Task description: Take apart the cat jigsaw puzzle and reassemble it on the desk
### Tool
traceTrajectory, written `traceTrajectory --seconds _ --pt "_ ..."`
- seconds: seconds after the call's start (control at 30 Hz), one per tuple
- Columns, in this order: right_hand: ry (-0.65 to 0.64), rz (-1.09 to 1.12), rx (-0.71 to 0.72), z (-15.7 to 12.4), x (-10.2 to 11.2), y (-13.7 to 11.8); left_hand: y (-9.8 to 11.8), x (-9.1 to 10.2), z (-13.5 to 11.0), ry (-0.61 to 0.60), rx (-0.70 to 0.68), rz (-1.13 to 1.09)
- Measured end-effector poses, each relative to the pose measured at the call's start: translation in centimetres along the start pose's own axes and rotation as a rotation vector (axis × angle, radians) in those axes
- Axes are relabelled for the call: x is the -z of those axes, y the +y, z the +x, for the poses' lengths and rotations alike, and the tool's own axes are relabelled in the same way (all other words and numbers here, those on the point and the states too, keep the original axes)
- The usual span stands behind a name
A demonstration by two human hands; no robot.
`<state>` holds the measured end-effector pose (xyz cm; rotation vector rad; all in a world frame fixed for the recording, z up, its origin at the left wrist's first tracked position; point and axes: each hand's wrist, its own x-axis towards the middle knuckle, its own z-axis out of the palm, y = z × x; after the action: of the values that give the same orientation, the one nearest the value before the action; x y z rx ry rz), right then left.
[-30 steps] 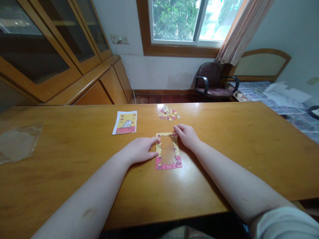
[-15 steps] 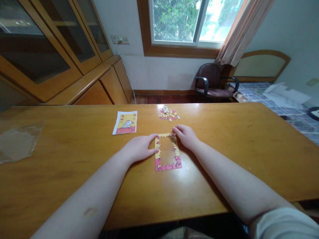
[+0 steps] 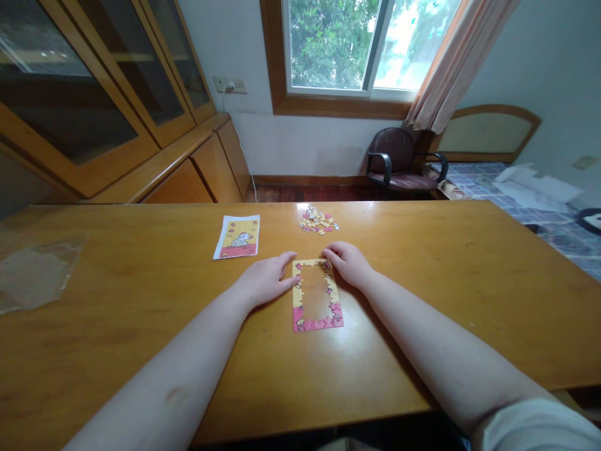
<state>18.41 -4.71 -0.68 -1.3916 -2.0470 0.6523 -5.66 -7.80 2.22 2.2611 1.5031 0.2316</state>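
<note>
Home bedroom, plaid-covered bed (image 3: pixel 547 224), wood-rimmed headboard (image 3: pixel 486 133), pink curtain (image 3: pixel 462 66) beside window (image 3: pixel 335 47), glass-fronted wooden cabinet (image 3: pixel 145 127)

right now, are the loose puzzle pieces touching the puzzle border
Apart: the head view shows wooden tabletop between the puzzle border and the loose puzzle pieces.

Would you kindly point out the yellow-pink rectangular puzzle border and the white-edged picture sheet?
Yellow-pink rectangular puzzle border (image 3: pixel 319 324), head view: bottom strip.
White-edged picture sheet (image 3: pixel 238 237), head view: printed centre.

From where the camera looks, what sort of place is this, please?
Probably a bedroom, perhaps also used as a study: a bed at the right, an armchair near it, and a glass-doored cabinet at the left.
</note>
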Motion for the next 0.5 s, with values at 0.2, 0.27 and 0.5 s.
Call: traceTrajectory --seconds 0.2,0.27,0.5 --pt "0.267 -0.003 -0.302 1.7 0.3 1.7 -2.3 -1.5 3.0 0.3 0.086 -0.357" --pt "0.261 -0.018 -0.371 2.5 0.6 2.2 -2.8 -1.3 4.3 0.315 0.15 -0.444" --pt "0.234 -0.065 -0.347 4.6 1.7 3.4 -2.5 -0.7 7.8 0.467 0.292 -0.467"
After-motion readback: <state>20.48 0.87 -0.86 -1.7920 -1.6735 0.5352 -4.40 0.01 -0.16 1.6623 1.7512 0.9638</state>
